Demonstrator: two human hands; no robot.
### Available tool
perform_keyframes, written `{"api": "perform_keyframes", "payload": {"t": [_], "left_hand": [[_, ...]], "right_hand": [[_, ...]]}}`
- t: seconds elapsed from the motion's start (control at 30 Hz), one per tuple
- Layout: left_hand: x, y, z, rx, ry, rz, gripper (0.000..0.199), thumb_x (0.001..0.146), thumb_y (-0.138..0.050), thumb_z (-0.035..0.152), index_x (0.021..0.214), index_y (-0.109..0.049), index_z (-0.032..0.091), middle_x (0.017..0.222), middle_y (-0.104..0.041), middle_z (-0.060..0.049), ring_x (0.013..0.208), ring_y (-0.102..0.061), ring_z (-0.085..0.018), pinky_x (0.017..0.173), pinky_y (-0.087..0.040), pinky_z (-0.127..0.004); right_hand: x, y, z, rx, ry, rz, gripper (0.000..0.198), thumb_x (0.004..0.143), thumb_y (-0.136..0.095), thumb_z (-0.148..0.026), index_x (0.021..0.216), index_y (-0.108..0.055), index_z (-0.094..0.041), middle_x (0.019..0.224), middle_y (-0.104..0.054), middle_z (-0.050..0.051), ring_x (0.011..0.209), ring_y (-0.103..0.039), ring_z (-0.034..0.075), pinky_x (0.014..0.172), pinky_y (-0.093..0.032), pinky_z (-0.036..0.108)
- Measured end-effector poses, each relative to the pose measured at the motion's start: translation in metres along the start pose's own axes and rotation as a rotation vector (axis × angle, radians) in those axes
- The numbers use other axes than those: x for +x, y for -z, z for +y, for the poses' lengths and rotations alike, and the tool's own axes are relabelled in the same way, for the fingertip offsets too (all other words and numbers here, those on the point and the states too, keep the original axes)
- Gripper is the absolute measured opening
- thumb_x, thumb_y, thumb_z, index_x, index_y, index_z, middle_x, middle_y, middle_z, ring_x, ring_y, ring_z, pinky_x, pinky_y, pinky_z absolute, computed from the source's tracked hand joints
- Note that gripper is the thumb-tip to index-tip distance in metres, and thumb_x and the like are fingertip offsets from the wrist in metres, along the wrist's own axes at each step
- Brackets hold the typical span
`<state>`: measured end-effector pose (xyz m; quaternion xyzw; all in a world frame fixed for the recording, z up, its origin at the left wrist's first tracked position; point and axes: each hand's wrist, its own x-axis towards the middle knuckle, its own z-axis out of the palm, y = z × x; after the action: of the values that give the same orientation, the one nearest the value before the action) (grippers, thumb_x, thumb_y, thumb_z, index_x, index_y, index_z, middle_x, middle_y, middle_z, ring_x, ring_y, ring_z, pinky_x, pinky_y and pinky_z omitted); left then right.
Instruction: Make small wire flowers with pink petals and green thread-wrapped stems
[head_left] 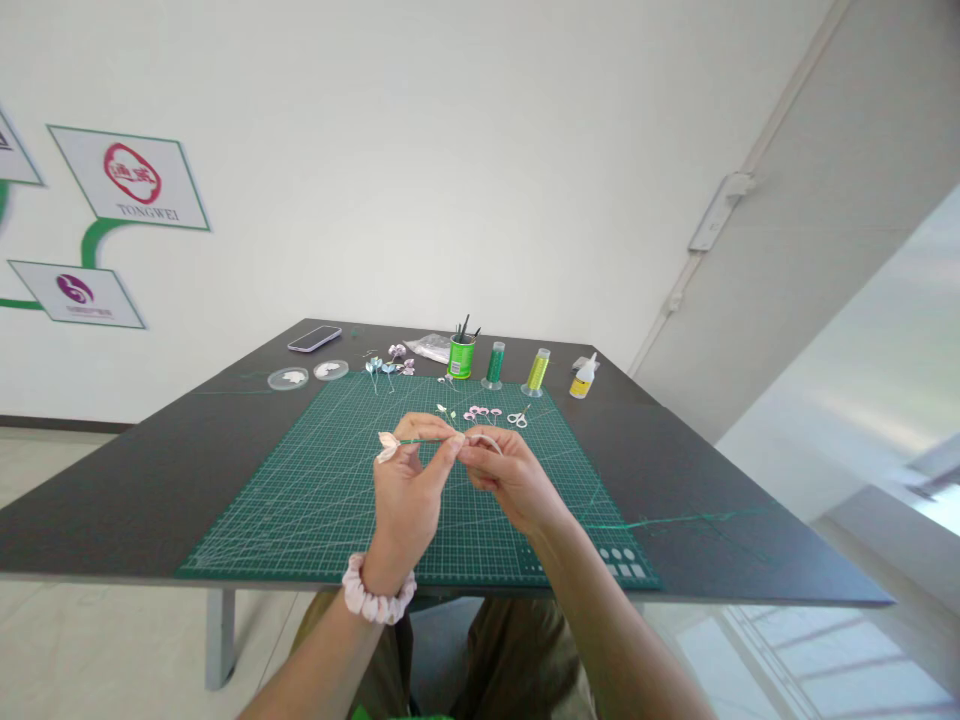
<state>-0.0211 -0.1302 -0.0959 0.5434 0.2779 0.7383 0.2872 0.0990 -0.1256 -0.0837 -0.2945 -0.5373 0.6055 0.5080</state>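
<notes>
Two dishes point(273, 381) hold white pieces point(294, 377); a can point(460, 358), tools point(465, 328); fingers point(444, 458), a flower point(388, 446).

A plain white wall point(465, 200) rises behind a black-topped table point(165, 480) standing on a grey leg point(220, 640). At left, logo panels point(131, 175) (one reads TONGWEI) are linked by green bands point(94, 240). At right, a socket strip point(718, 212) sits along slanting cable trunking point(799, 85). Bright light glances off pale, glossy floor tiles point(112, 640); a dark skirting board point(67, 424) edges the wall.
</notes>
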Motion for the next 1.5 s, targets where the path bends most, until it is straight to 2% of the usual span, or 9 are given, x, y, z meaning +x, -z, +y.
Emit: {"api": "perform_keyframes", "payload": {"t": [0.1, 0.27, 0.43, 0.53, 0.7, 0.83, 0.93, 1.1, 1.5], "left_hand": [[0.004, 0.0, -0.008, 0.066, -0.043, 0.007, 0.01, 0.075, -0.068, 0.014, 0.069, -0.067, 0.021, 0.078, -0.062, 0.0, 0.081, -0.058, -0.014, 0.079, -0.046, -0.029], [0.01, -0.002, -0.021, 0.021, -0.057, 0.009, 0.009, 0.075, -0.068, 0.013, 0.072, -0.066, 0.021, 0.08, -0.062, 0.0, 0.083, -0.058, -0.014, 0.08, -0.046, -0.029], [0.013, -0.002, -0.027, 0.021, -0.017, -0.041, 0.007, 0.074, -0.07, 0.014, 0.071, -0.069, 0.021, 0.08, -0.062, -0.001, 0.082, -0.058, -0.014, 0.08, -0.045, -0.03], [0.015, -0.001, -0.028, -0.007, 0.032, -0.095, 0.006, 0.073, -0.071, 0.016, 0.07, -0.071, 0.021, 0.081, -0.062, -0.001, 0.083, -0.058, -0.015, 0.082, -0.045, -0.03], [0.02, -0.001, -0.029, -0.127, 0.12, -0.148, 0.004, 0.07, -0.073, 0.017, 0.068, -0.071, 0.02, 0.078, -0.061, -0.001, 0.077, -0.057, -0.015, 0.077, -0.047, -0.03], [0.025, -0.005, -0.034, -0.197, 0.186, -0.145, 0.004, 0.067, -0.074, 0.019, 0.066, -0.07, 0.019, 0.077, -0.061, -0.001, 0.075, -0.057, -0.014, 0.076, -0.047, -0.03], [0.029, -0.008, -0.042, -0.216, 0.219, -0.112, 0.006, 0.066, -0.074, 0.021, 0.065, -0.068, 0.018, 0.075, -0.061, 0.0, 0.075, -0.057, -0.014, 0.077, -0.047, -0.03], [0.039, -0.014, -0.057, -0.177, 0.213, -0.079, 0.007, 0.065, -0.073, 0.021, 0.064, -0.066, 0.018, 0.071, -0.061, 0.001, 0.073, -0.057, -0.014, 0.074, -0.047, -0.029], [0.061, -0.014, -0.095, -0.052, 0.132, -0.112, 0.009, 0.067, -0.073, 0.025, 0.066, -0.067, 0.019, 0.075, -0.062, -0.002, 0.078, -0.058, -0.016, 0.08, -0.045, -0.031]], "right_hand": [[-0.006, -0.004, -0.003, -0.263, 0.154, 0.092, 0.023, 0.073, -0.067, -0.034, 0.06, -0.056, -0.018, 0.05, -0.033, -0.008, 0.047, -0.024, 0.008, 0.046, -0.018, 0.025], [-0.012, -0.006, -0.011, -0.725, 0.395, 0.239, 0.016, 0.082, -0.054, -0.023, 0.068, -0.06, -0.018, 0.051, -0.033, -0.007, 0.049, -0.029, 0.009, 0.049, -0.022, 0.025], [0.0, 0.005, -0.028, -0.9, 0.485, 0.258, 0.015, 0.082, -0.055, -0.022, 0.071, -0.064, -0.017, 0.051, -0.034, -0.007, 0.049, -0.03, 0.009, 0.051, -0.024, 0.025], [0.015, 0.017, -0.037, -0.865, 0.389, 0.179, 0.015, 0.079, -0.057, -0.024, 0.068, -0.063, -0.017, 0.05, -0.032, -0.007, 0.049, -0.03, 0.009, 0.051, -0.023, 0.026], [0.039, 0.033, -0.031, -0.519, 0.226, 0.023, 0.017, 0.069, -0.068, -0.033, 0.064, -0.064, -0.017, 0.053, -0.045, -0.005, 0.051, -0.034, 0.009, 0.049, -0.025, 0.025], [0.048, 0.037, -0.011, -0.208, 0.116, 0.011, 0.023, 0.061, -0.077, -0.036, 0.063, -0.065, -0.017, 0.052, -0.047, -0.005, 0.046, -0.03, 0.006, 0.044, -0.017, 0.024], [0.051, 0.036, 0.005, -0.14, 0.096, 0.025, 0.029, 0.061, -0.075, -0.042, 0.064, -0.062, -0.017, 0.048, -0.038, -0.007, 0.044, -0.024, 0.006, 0.043, -0.015, 0.023], [0.053, 0.034, 0.022, -0.126, 0.096, 0.082, 0.032, 0.062, -0.071, -0.047, 0.062, -0.054, -0.02, 0.048, -0.027, -0.01, 0.044, -0.018, 0.006, 0.042, -0.016, 0.023], [0.057, 0.04, 0.019, -0.553, 0.293, 0.312, 0.016, 0.07, -0.061, -0.031, 0.06, -0.058, -0.019, 0.047, -0.037, -0.007, 0.048, -0.031, 0.01, 0.05, -0.024, 0.026]]}}
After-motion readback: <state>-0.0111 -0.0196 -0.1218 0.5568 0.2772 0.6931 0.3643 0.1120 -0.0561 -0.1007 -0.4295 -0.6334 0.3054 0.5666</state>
